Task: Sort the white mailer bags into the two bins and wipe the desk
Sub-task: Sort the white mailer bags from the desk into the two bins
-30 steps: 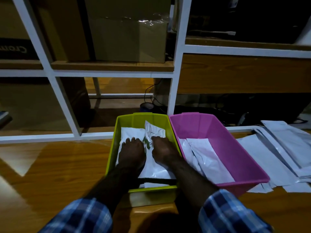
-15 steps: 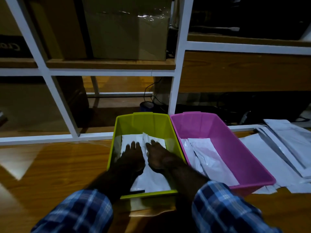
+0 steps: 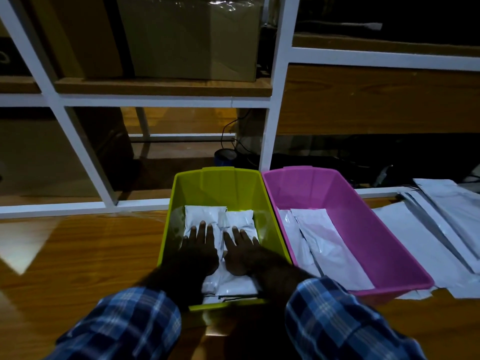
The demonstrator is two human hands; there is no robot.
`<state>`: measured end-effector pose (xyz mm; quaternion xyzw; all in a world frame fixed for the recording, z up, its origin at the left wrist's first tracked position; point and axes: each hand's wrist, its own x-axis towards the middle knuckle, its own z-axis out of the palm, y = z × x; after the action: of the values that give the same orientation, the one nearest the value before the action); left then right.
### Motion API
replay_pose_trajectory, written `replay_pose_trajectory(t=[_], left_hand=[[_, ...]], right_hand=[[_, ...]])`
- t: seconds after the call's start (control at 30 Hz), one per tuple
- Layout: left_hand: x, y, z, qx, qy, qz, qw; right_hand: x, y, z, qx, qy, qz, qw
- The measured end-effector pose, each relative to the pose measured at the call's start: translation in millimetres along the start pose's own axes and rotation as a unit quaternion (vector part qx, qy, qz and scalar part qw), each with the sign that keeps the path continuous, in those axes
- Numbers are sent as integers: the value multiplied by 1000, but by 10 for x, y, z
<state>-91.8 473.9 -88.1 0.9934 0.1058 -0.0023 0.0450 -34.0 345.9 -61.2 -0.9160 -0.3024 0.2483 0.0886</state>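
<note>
Pressing down side by side, the left hand and the right hand lie flat on the white mailer bags inside the green bin, fingers straight and slightly spread, gripping nothing. From where I stand it looks like a flattening move: the bags are puffy and overlap one another, so the palms bear on them to squash the stack low, likely so more will fit. Blue checked sleeves reach in over the bin's near wall, which sits close to the near edge of the surface. The pink bin stands touching the green one on its right side, both pushed back against the white frame of the shelving at the far edge, which keeps them from sliding while weight goes on them. In the pink bin a few longer mailers lie lengthwise, so I judge the sorting goes by size, short ones to green, long ones to pink. Towards the right edge of the surface a loose pile of unsorted mailers is fanned out beside the pink bin, near enough for the right hand to draw from. With that pile waiting, sorting seems only partly done, and no cloth for wiping shows anywhere I can see.
</note>
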Motion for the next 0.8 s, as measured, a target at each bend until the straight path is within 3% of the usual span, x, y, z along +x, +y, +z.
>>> replay_pose_trajectory(t=[0.13,0.3,0.4,0.5,0.6,0.63,0.8], left_hand=[[56,-37,62,-27,-24,17,999],[67,-42,34,15,-46,19,999],[169,-68,-108,14,-100,30,994],[236,-10,-566,25,-6,74,997],[319,97,-1197,45,8,72,996],[326,144,-1338,56,54,75,994],[198,755,-1928,-109,171,19,979]], right_hand=[[23,-26,101,-36,29,17,999],[8,-36,-37,-2,0,4,1000],[-45,-116,-113,18,53,11,998],[-181,-225,-387,42,88,9,995],[-326,-251,-797,61,140,-7,988],[-408,-236,-944,69,159,-16,985],[-928,82,-1617,136,313,-50,939]])
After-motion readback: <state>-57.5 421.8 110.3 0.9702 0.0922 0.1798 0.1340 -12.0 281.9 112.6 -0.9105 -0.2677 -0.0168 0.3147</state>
